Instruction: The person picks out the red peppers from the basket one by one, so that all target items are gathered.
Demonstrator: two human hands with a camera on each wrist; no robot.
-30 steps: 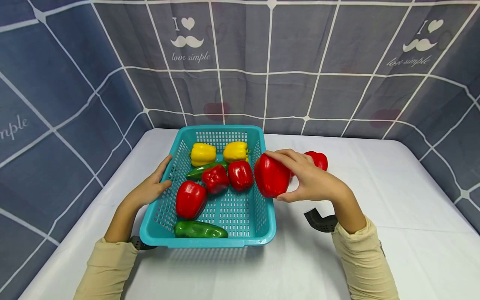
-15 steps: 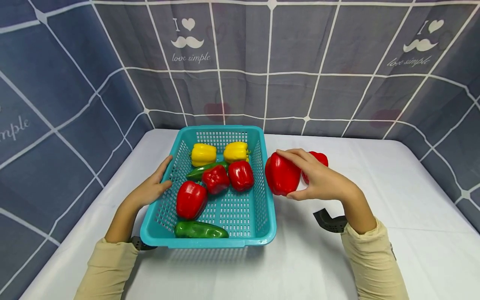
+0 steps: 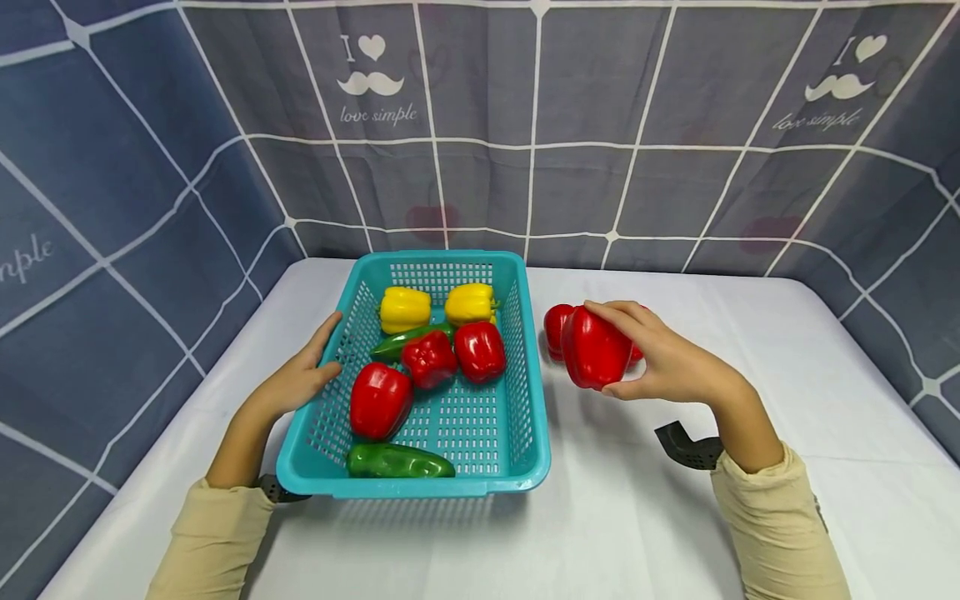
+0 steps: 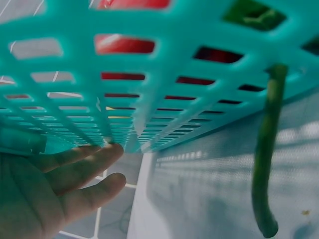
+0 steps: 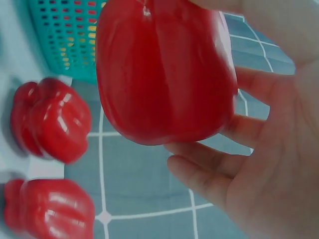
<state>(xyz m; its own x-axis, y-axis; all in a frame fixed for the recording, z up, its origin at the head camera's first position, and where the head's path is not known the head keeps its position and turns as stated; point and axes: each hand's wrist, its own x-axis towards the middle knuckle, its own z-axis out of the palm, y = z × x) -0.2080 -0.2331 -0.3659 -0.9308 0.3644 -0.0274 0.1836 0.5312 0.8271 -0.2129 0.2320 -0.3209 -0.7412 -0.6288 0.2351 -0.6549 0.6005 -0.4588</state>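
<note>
My right hand (image 3: 660, 354) holds a large red bell pepper (image 3: 596, 348) between thumb and fingers, to the right of the turquoise basket (image 3: 536, 400). The right wrist view shows the held pepper large, with my fingers along one side of it. Two more red bell peppers, one (image 5: 52, 122) above the other (image 5: 55, 209) in that view, stand behind it on the table. My left hand (image 3: 296, 379) rests at the basket's left side, thumb and forefinger at the rim. In the left wrist view, other fingers (image 4: 89, 174) lie fairly straight against the perforated wall.
Inside the basket are two yellow bell peppers (image 3: 405, 310), several red ones (image 3: 381, 402) and two long green peppers (image 3: 401, 461). A green stem (image 4: 269, 149) pokes out through a basket hole. A grey checked cloth (image 3: 577, 192) stands behind the white table (image 3: 600, 517).
My right hand has moved right, away from the basket's right rim, with the red bell pepper in it. Another red bell pepper now shows behind it. My left hand stays at the basket.
</note>
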